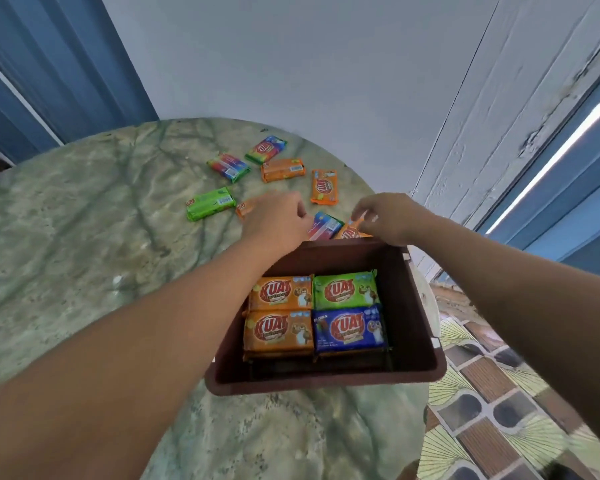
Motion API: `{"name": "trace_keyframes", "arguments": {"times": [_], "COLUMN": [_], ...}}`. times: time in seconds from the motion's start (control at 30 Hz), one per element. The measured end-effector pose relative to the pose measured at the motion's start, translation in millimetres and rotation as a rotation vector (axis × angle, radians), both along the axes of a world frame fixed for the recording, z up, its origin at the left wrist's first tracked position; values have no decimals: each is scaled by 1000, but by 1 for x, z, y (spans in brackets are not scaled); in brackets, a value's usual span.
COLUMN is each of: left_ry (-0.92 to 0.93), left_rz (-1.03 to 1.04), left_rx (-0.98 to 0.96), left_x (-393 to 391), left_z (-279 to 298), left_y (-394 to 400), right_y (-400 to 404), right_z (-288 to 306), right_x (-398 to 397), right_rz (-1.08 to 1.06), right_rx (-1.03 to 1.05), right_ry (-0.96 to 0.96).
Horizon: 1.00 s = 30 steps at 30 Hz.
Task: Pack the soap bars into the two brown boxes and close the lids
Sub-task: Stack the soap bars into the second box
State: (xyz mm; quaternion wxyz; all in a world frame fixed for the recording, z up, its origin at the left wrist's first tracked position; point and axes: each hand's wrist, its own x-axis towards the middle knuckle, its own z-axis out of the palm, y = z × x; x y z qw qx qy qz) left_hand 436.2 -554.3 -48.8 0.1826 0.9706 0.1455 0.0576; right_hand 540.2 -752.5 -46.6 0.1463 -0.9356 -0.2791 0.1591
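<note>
Brown box (417,306), green-veined marble table (84,237)

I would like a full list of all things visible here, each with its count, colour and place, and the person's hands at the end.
brown box: one, open, near table edge on the right.
soap bars in box: four on top; two orange on the left, one green far right, one blue near right.
loose soap bars on table: at least eight beyond the box; multicoloured, green, orange, some partly hidden.
table: one, greenish marble, round.
wall: pale grey, behind.
tiled floor: patterned, lower right.
left hand: over an orange bar; grip unclear.
right hand: pinches an orange bar behind the box.
</note>
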Motion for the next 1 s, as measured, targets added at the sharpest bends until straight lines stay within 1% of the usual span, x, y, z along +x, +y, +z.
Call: {"name": "trace_keyframes", "arguments": {"times": [0.07,0.2,0.37,0.5,0.57,0.7,0.8,0.87,0.93,1.0], "left_ry": [108,294,411,574,608,620,588,499,374,272], "left_rz": [-6,-18,-32,-17,-14,-23,75,117,157,192], "left_rx": [15,51,128,128,131,132,51,-1,-47,-77], "left_x": [23,61,92,105,110,110,104,98,92,82], "left_z": [-7,-32,-52,-59,-63,-68,-69,-65,-56,-40], "left_y": [-4,-12,-12,-17,-18,-16,-12,-4,9,19], "right_y": [8,22,32,31,30,29,32,35,40,44], "right_z": [-6,-20,-36,-52,-63,-68,-63,-57,-47,-32], "right_x": [18,45,69,75,75,75,74,69,65,61], "right_rz": [82,232,377,449,463,494,520,446,350,314], "right_rx": [-117,-276,-459,-439,-398,-385,-424,-350,-212,-122], "right_ry": [33,112,75,-54,-110,-123,-210,-207,-165,-185]}}
